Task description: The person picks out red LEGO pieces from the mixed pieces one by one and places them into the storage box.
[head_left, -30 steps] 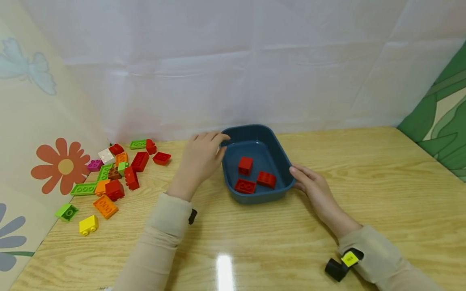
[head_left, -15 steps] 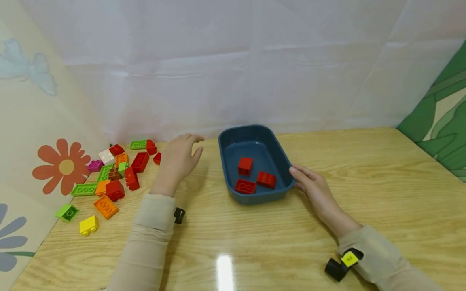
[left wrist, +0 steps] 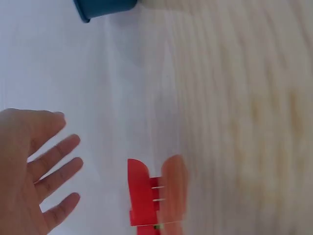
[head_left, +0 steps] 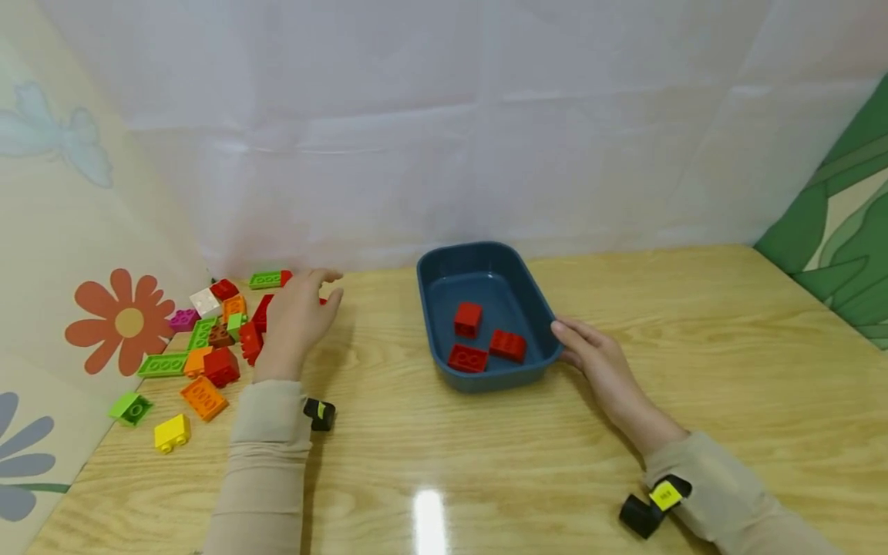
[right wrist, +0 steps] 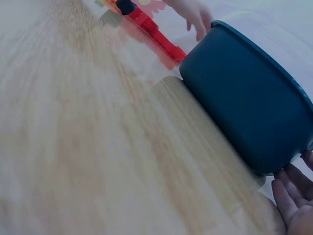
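My left hand (head_left: 298, 320) hovers above the right side of a pile of toy building bricks, fingers apart and holding nothing. It hides part of several red bricks there; one red brick (head_left: 250, 343) shows beside the wrist. In the left wrist view, a red brick (left wrist: 142, 193) lies apart from the spread fingers (left wrist: 55, 155). A dark blue plastic bin (head_left: 479, 281) stands at the table's middle. Inside lie three red bricks: one upright (head_left: 468, 319), one on the right (head_left: 508, 346), one in front (head_left: 468, 358). My right hand (head_left: 603, 366) grips the bin's near right corner, thumb at the rim.
Left of my left hand lie green, orange, white, purple and brown bricks, with a yellow brick (head_left: 171, 433) and a green brick (head_left: 130, 408) nearer the front. A white cloth (head_left: 444, 154) hangs behind the table (head_left: 527, 462). A patterned panel (head_left: 42, 324) borders the left side.
My left hand has moved left from the bin's left rim to the red bricks at the pile's edge. My right hand keeps its grip, and the bin's bricks stay put.
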`<state>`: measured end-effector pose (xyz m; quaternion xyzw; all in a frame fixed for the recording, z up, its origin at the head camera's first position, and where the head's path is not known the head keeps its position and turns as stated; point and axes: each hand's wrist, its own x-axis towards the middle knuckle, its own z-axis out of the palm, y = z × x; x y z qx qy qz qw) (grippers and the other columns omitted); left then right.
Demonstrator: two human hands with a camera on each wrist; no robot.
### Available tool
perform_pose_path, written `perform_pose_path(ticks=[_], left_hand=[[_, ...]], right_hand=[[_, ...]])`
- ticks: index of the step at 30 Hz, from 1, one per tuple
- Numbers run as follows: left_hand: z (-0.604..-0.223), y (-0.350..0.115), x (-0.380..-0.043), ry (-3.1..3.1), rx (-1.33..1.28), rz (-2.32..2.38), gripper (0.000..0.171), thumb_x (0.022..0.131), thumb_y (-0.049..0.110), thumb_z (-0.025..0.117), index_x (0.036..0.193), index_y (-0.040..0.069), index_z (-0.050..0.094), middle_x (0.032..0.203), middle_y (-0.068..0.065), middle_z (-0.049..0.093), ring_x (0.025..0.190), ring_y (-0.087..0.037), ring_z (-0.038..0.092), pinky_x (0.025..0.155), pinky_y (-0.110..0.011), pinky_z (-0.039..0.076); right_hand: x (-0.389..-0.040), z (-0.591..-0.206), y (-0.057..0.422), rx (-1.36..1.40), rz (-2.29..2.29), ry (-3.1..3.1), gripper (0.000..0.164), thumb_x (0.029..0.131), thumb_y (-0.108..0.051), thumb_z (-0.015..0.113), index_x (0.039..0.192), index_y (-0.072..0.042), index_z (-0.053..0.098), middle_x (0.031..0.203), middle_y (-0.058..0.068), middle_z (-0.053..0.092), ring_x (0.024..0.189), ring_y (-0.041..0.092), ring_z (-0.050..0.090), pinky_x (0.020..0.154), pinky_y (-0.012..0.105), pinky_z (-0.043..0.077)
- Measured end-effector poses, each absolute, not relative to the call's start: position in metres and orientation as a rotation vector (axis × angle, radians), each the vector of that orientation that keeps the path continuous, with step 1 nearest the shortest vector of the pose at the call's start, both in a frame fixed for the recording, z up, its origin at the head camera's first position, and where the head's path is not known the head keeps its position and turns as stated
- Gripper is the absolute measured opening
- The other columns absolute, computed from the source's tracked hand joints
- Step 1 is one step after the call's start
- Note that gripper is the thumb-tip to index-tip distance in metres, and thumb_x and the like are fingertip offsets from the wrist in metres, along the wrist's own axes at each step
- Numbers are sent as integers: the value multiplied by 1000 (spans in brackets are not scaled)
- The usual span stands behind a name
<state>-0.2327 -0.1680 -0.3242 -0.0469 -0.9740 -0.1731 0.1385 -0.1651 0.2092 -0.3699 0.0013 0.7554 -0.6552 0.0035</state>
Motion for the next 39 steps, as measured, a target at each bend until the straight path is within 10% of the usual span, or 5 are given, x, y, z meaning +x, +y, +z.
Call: perform_pose_path(ticks=[19, 39], left_hand=[[-340, -200, -232, -3040, -27, -717, 55, 96, 27, 47, 145, 6, 34, 150, -30, 30, 134, -47, 27, 106, -66, 31], [-339, -202, -231, -3130, 42, -717, 56, 94, 27, 50, 142, 0, 37, 145, -32, 37, 127, -46, 38, 103, -64, 37]], right_hand=[[-166, -370, 208, 20, -1988, 2414, 69, 92, -44, 51, 140, 5, 39, 133, 10, 48, 92, -12, 57, 78, 5, 49], [-165, -371, 209, 25, -1956, 2452, 68, 92, -45, 49, 140, 3, 40, 137, 13, 47, 93, -13, 55, 78, 5, 49]])
